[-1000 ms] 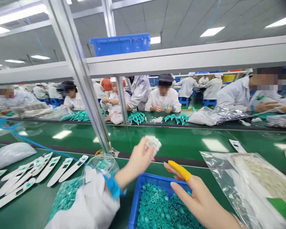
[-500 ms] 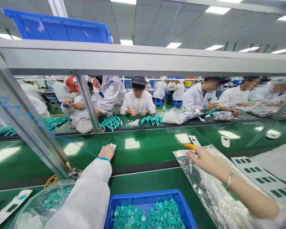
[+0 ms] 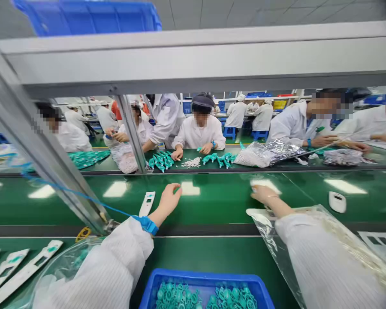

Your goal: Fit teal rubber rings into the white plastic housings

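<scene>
My left hand (image 3: 170, 199), a blue wrist strap (image 3: 148, 225) at its wrist, hovers over the green conveyor belt (image 3: 212, 206) with bent fingers apart. Nothing shows in it. Just left of it, a long white plastic part (image 3: 147, 203) with a dark window lies on the belt. Farther right, my right hand (image 3: 264, 195) reaches over the belt with its fingers closed. What its fingertips hold, if anything, is hidden. Below that forearm lies a clear plastic bag (image 3: 270, 240). In front of me, a blue tray (image 3: 207, 277) holds many small teal ring-shaped parts (image 3: 176, 296).
Several long white parts (image 3: 25, 272) lie at lower left beside a clear bag (image 3: 61, 270). A metal post (image 3: 61, 163) and overhead beam (image 3: 193, 60) frame the view. A white oval part (image 3: 337, 202) lies on the belt. Co-workers sit opposite behind teal parts (image 3: 161, 161).
My left hand has let go of the white part and shifted right. My right hand has drawn its fingers together where another white part lay. The view has turned left and tilted down.
</scene>
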### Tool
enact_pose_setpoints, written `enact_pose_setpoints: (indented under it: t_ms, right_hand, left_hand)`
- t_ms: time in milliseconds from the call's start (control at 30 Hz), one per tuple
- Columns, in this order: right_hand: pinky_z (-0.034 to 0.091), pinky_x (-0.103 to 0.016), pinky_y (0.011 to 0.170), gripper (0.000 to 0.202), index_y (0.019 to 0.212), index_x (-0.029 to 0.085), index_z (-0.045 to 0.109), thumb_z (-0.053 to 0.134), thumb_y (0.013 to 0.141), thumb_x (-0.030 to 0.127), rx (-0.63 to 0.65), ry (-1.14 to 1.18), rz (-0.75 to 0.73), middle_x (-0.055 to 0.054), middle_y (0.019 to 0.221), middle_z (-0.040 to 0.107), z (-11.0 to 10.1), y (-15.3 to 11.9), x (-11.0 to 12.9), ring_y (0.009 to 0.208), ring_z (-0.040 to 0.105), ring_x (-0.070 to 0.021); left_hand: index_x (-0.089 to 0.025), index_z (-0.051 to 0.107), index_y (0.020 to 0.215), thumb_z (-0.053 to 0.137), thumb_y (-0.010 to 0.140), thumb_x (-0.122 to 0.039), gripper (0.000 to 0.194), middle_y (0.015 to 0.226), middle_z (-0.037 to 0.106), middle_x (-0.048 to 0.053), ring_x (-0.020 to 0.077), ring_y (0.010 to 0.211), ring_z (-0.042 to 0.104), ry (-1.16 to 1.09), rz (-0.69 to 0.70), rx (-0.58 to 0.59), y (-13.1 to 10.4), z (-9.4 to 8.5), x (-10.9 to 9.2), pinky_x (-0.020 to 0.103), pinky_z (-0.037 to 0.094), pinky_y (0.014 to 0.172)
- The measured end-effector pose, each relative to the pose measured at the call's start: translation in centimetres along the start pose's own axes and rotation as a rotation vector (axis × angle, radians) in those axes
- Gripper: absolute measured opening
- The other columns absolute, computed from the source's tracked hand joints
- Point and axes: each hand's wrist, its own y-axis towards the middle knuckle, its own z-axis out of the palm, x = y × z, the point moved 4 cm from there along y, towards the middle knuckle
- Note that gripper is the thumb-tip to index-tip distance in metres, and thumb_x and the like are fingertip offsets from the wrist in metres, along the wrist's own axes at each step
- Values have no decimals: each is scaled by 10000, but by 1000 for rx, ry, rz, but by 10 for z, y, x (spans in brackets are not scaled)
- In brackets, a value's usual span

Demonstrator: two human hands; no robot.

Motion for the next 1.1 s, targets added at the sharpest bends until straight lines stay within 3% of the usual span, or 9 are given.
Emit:
enact_pose_setpoints:
  t_ms: [100,200,267,400,533,700,800,967,1100]
  right_hand:
    - [514,-372,754,291,1117,151,546,528,881,319,171,86,-184,-62,1098,582,22,-9,39,906,596,-187]
    - [516,-298,695,261,1035,156,594,543,869,351,285,153,-366,-33,958,634,36,-21,71,781,615,-133]
    - [507,-269,705,249,1004,180,619,554,858,371,321,159,-412,-19,922,649,38,-27,69,766,617,-119]
    - [508,-350,754,257,1081,145,565,435,929,306,363,58,-290,-60,1047,599,42,-26,19,887,604,-158]
    - [510,-368,755,280,1106,151,546,543,874,307,391,-50,-238,-66,1084,582,52,-22,0,895,595,-174]
    - [438,-389,836,337,1135,107,552,337,946,285,223,-72,-388,-162,1150,541,33,-40,54,1043,512,-256]
    - [438,-333,820,353,1256,193,483,361,928,232,214,-51,-581,-107,1293,471,28,-65,87,1025,526,-217]
    - [468,-288,726,354,1058,200,634,495,782,30,320,-71,-827,-68,1185,590,31,-89,108,973,565,-206]
    - [468,-317,798,359,1109,155,598,436,813,36,277,-19,-879,-105,1215,574,3,-114,126,1017,560,-205]
  left_hand:
    - [-143,509,1046,509,831,-382,322,1098,580,134,222,1008,580,-214,-94,193,-23,59,-7,322,472,829]
    - [-146,466,1041,520,827,-341,294,967,618,113,180,807,639,-370,-190,269,-33,85,-12,274,511,642]
    - [-144,468,1006,579,781,-232,266,881,627,85,144,702,635,-431,-232,272,-31,76,-14,237,499,591]
    - [-126,510,916,605,736,-133,203,757,620,52,106,591,610,-480,-305,247,-30,27,-16,204,476,565]
    - [-134,505,944,550,784,-146,166,770,638,53,111,592,617,-491,-364,226,-52,-12,-23,195,458,536]
    - [-132,499,968,480,860,-270,177,785,664,85,156,624,647,-517,-437,306,-99,-27,-39,221,479,521]
    - [-122,509,970,507,847,-250,177,773,669,75,143,603,643,-561,-426,366,-130,-31,-50,211,487,522]
    - [-117,531,967,493,843,-178,144,747,659,53,129,581,636,-659,-458,377,-176,-49,-65,197,481,503]
    - [-109,572,890,483,861,-278,194,706,664,66,128,551,623,-732,-519,335,-203,-66,-62,193,478,488]
